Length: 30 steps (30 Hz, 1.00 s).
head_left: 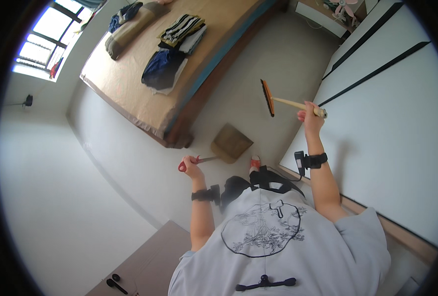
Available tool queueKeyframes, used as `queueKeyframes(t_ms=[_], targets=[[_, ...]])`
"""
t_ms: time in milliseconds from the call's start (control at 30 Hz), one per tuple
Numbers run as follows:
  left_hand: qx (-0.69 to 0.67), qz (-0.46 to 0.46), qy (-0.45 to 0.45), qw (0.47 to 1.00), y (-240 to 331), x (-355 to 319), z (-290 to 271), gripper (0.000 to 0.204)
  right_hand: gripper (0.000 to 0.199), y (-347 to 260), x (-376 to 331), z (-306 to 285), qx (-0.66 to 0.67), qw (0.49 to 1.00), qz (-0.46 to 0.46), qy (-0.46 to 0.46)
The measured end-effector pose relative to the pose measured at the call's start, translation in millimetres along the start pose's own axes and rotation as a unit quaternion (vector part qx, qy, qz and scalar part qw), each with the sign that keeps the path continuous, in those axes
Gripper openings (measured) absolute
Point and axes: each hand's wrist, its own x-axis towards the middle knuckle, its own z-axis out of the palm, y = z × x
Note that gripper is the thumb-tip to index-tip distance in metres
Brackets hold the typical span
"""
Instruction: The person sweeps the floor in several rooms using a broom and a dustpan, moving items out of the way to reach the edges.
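My left hand is closed round the red grip of a long-handled dustpan. Its brownish pan hangs low over or rests on the floor, just ahead of my feet; which of these I cannot tell. On the right, my right hand grips the pale wooden handle of a broom near its top end. The broom's orange head with dark bristles points away from me, above the grey floor between bed and wardrobe. Broom and dustpan are apart.
A bed with a tan sheet stands ahead to the left, bearing folded clothes and a rolled brown bundle. White wardrobe doors line the right. A pink fan stands at the far right. Behind me on the left is a brownish door.
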Motion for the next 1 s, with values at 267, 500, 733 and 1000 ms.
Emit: queueKeyframes(t_ms=[267, 500, 733, 1000], targets=[[-0.011, 0.018, -0.104, 0.994, -12.4, 77.7, 158.4, 0.021, 0.024, -7.3, 77.6, -9.0, 0.120, 0.983, 0.051, 0.126], [-0.011, -0.031, -0.117, 0.993, -39.4, 177.8, 271.9, 0.022, 0.021, -5.1, 170.8, 46.1, 0.101, 0.981, 0.047, 0.159], [-0.008, -0.031, -0.141, 0.989, -62.0, 267.0, 364.4, 0.023, 0.024, -38.9, 249.3, 116.8, 0.065, 0.988, 0.016, 0.140], [-0.002, -0.052, -0.206, 0.977, -52.6, 230.1, 435.2, 0.022, 0.023, -63.9, 281.4, 97.7, 0.068, 0.983, -0.003, 0.168]])
